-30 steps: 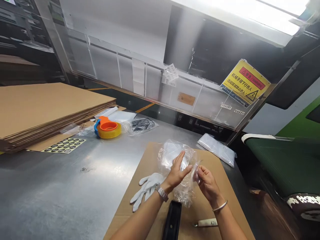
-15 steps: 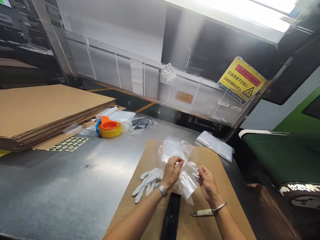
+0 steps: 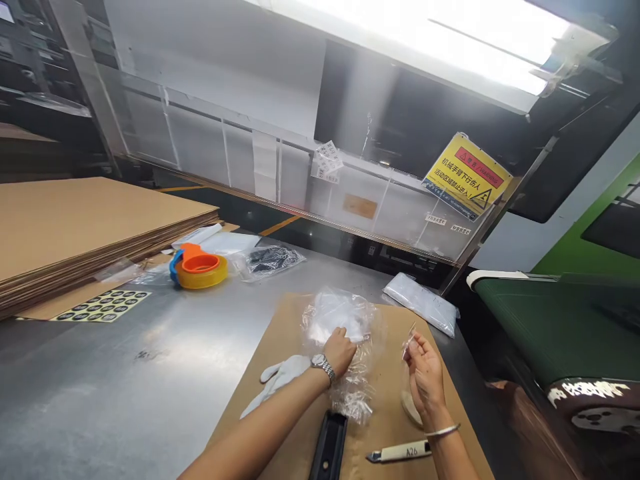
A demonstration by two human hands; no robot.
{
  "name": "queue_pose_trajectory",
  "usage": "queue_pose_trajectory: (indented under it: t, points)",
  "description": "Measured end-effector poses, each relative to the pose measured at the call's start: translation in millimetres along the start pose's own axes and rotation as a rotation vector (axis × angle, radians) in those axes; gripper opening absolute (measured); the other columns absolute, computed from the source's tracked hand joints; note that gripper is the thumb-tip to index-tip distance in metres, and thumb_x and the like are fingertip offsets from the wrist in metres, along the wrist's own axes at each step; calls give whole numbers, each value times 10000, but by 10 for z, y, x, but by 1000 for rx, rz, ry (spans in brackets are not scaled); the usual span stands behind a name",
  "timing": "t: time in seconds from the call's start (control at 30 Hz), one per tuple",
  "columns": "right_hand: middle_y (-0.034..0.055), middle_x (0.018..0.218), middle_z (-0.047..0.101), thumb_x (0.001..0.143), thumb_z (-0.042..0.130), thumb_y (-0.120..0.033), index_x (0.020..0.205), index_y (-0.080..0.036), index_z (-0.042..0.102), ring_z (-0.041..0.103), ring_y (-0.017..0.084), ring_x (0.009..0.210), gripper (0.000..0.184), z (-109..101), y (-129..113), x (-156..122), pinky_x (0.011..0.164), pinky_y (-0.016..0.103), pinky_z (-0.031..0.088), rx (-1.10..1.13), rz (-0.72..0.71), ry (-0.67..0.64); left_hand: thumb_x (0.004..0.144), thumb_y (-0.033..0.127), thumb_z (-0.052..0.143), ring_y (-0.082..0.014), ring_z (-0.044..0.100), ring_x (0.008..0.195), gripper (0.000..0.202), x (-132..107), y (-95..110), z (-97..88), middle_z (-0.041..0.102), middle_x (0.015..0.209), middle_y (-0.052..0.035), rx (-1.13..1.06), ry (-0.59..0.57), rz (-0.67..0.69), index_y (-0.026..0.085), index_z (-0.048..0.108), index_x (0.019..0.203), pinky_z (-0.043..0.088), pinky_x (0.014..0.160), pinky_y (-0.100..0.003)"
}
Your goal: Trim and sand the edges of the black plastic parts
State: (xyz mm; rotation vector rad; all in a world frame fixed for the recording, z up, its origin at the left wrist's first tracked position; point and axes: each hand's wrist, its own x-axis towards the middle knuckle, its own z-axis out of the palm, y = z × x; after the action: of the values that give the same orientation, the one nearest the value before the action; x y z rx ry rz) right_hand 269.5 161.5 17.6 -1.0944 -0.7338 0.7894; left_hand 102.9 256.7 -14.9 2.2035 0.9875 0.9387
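- Left hand [image 3: 340, 350]: closed on crumpled clear bags [image 3: 337, 313], mid cardboard sheet [image 3: 387, 387], worktop's [image 3: 125, 373] front right.
- Right hand [image 3: 425, 377]: fingertips pinch a small clear film piece [image 3: 409, 339], raised near the sheet's right edge.
- White glove [image 3: 280, 377] lies beside the left wrist; knife [image 3: 400, 453] at sheet's front edge.

Factory packing station. A stainless-steel surface [image 3: 150, 373] carries a stack of flat cardboard sheets [image 3: 75, 220], a tape dispenser [image 3: 197, 267], a sheet of round labels [image 3: 103, 305] and clear plastic bags [image 3: 340, 313]. Behind it, a transparent guard panel [image 3: 200, 147] bears a yellow warning sign [image 3: 467, 177]; a green conveyor belt [image 3: 550, 327] runs alongside.
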Motion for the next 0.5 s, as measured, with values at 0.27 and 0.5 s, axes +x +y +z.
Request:
queue_pose_trajectory:
  t: [0.27, 0.5]
  points:
    - [-11, 627, 559, 626, 764, -384, 758, -162, 676, 454, 90, 557, 273, 66, -195, -466, 543, 221, 370, -109, 138, -233, 823, 188, 447, -231, 583, 913, 204, -219, 529, -230, 667, 907, -111, -244, -48, -124, 142, 646, 821, 422, 854, -419]
    - [-15, 587, 539, 678, 722, -395, 644, -153, 584, 474, 110, 568, 281, 249, -206, -816, 559, 230, 377, -233, 121, -360, 770, 540, 488, -115, 524, 517, 408, -824, 823, -100, 574, 588, -15, -690, -96, -290, 149, 530, 657, 441, 508, -236]
